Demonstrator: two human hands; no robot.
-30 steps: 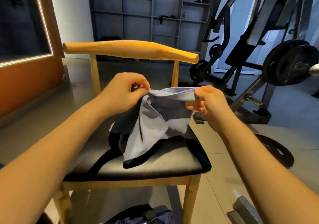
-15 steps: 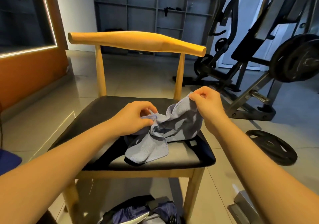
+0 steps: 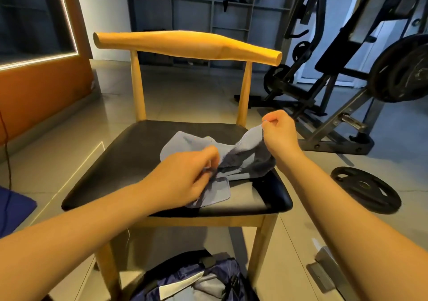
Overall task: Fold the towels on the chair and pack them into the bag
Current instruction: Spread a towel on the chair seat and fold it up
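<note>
**Head view: towel being opened out on chair, no fold made yet**

1. Towel [image 3: 243, 159]: grey-blue and crumpled. It lies on the chair [image 3: 129, 161] seat, from centre out to 3 o'clock (12 at the backrest). One flap lies flat near 5 o'clock, and one corner is lifted at 2 o'clock.
2. Left hand [image 3: 183, 180]: fingers curled, pinching the cloth at its near middle. Blur hides the exact hold.
3. Right hand [image 3: 280, 136]: thumb and forefinger pinch the raised corner, other fingers curled.
4. Bag [image 3: 192, 282]: dark blue, open, on the floor at 6 o'clock, below the seat's front edge.

Step, as judged: the towel is being spread flat ahead of a first fold, and it is not yet packed. The next move calls for drawing the two held points apart until one edge runs straight, then laying it square on the seat.

Room: the bare seat from 7 to 11 o'clock can take the spread. The towel sits close to the seat's 3 o'clock edge and could slide off there. A plate [image 3: 366, 189] lies on the floor at 3 o'clock, well apart.
</note>
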